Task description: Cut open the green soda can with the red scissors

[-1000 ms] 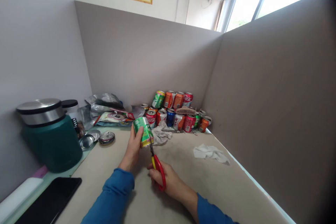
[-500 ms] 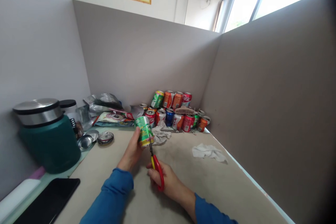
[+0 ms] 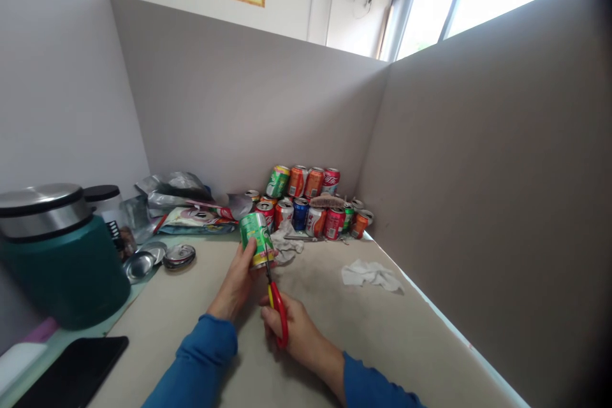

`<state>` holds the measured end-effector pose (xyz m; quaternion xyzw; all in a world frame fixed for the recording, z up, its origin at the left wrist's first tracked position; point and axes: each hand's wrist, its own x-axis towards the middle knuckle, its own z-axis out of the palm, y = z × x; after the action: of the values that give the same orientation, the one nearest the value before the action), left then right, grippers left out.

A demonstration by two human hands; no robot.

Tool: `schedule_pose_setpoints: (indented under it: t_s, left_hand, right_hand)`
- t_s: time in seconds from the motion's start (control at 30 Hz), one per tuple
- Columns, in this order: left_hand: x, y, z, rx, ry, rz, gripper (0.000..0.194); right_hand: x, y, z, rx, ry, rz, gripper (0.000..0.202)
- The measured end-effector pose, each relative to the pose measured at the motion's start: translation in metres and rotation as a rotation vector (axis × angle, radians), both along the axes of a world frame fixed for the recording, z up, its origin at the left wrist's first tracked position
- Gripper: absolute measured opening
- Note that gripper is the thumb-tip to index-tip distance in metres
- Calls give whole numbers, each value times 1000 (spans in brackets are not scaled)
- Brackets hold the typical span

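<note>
A green and yellow drink can [image 3: 255, 236] is held tilted above the table, with my left hand [image 3: 240, 277] wrapped round its left side. My right hand [image 3: 291, 325] is closed on scissors [image 3: 278, 312] with red and yellow handles. The narrow blades point up and lie against the lower right part of the can; whether they pass through its wall I cannot tell. Just behind the can is a crumpled white tissue [image 3: 287, 243]. The fingers of my left hand on the can's far side are mostly hidden.
Stacked drink cans [image 3: 315, 220] stand at the back. Another tissue [image 3: 371, 275] lies on the right. Along the left are cut can ends [image 3: 179, 256], plastic packets [image 3: 196, 220], a teal jar [image 3: 62, 274] and a black phone [image 3: 71, 370]. Grey panels [image 3: 248, 95] enclose the table.
The camera view has turned slightly, so the surroundings sit further left. Both hands still hold the can and the scissors, and the can is turned a little in my left hand.
</note>
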<state>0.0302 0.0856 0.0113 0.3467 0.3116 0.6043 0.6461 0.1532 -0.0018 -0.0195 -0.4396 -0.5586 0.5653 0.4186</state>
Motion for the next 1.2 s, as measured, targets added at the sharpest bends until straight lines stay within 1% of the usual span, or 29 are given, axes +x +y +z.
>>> schedule_pose_setpoints:
  t_s: [0.13, 0.23, 0.37, 0.77, 0.93, 1.1, 1.2]
  left_hand:
    - [1, 0, 1, -6, 28, -8, 39]
    - [1, 2, -2, 3, 68, -2, 41]
    - [3, 2, -4, -33, 102, -4, 42]
    - [5, -1, -3, -79, 61, -23, 46]
    - [6, -4, 2, -38, 75, 30, 48]
    - [5, -6, 6, 61, 85, 116, 52]
    - [4, -6, 8, 75, 85, 137, 56]
  right_hand:
    - [0, -1, 3, 15, -25, -2, 53]
    - [-1, 0, 4, 17, -26, -11, 51]
    - [-2, 0, 5, 10, -22, -9, 49]
    - [-1, 2, -1, -3, -20, 5, 49]
    - [-1, -1, 0, -19, -20, 4, 49]
    - [0, -4, 3, 18, -52, 3, 45]
    - [1, -4, 5, 24, -55, 17, 43]
